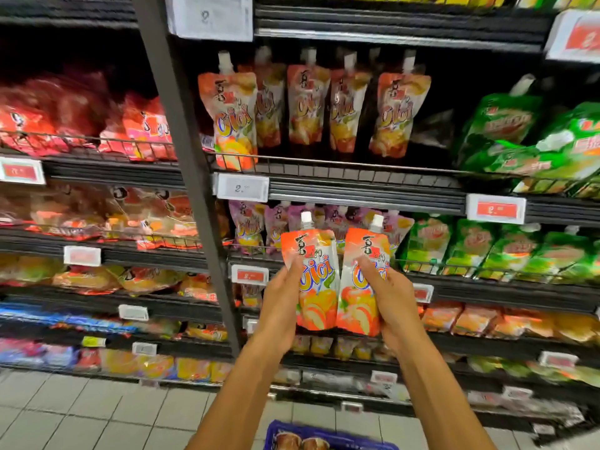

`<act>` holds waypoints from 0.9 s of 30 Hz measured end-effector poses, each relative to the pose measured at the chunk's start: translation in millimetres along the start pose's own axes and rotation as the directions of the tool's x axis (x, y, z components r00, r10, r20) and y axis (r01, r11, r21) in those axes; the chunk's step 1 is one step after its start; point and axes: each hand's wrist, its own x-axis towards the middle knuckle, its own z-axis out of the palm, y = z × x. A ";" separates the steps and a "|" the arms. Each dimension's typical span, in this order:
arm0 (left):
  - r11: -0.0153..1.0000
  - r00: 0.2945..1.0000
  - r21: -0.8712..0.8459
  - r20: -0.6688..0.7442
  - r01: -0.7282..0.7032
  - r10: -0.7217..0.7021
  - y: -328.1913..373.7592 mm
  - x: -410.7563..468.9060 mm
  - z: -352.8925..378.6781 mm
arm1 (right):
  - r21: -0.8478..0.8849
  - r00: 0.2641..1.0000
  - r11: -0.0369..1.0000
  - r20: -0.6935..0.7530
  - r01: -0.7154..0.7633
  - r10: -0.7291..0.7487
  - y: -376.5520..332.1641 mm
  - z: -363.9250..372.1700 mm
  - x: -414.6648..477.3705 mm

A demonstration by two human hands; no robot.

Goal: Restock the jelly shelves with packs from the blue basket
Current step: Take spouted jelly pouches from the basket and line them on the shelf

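My left hand (pixel 281 300) grips an orange jelly pouch (pixel 313 287) with a white cap, held upright. Right beside it, my right hand (pixel 394 303) grips a second orange jelly pouch (pixel 357 297), the two pouches touching side by side in front of the shelves. Above them, a row of matching orange pouches (pixel 298 108) stands on the upper shelf behind a wire rail (pixel 324 161). The blue basket (pixel 324 438) sits low at the bottom edge, holding more packs.
Purple pouches (pixel 250 227) stand on the shelf just behind my hands. Green pouches (pixel 519 138) fill the right side of both shelves. A grey upright post (pixel 191 177) divides the bays; red bags (pixel 81 118) lie to its left. Price tags (pixel 243 188) line the edges. Tiled floor (pixel 81 414) lies below.
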 end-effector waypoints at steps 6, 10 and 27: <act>0.993 0.993 0.042 0.039 -0.113 0.112 42.9 3.5 2.3 | 0.154 0.999 0.988 0.035 0.024 -0.030 -29.4 7.3 7.4; 0.977 0.979 0.070 0.045 -0.203 0.200 57.0 3.9 2.5 | 0.104 0.983 0.982 0.077 0.157 -0.165 -46.6 6.8 7.8; 0.579 0.601 0.452 -0.111 -0.679 0.792 163.9 15.2 22.5 | -0.088 0.768 0.763 0.085 0.640 -0.635 -95.9 31.5 1.9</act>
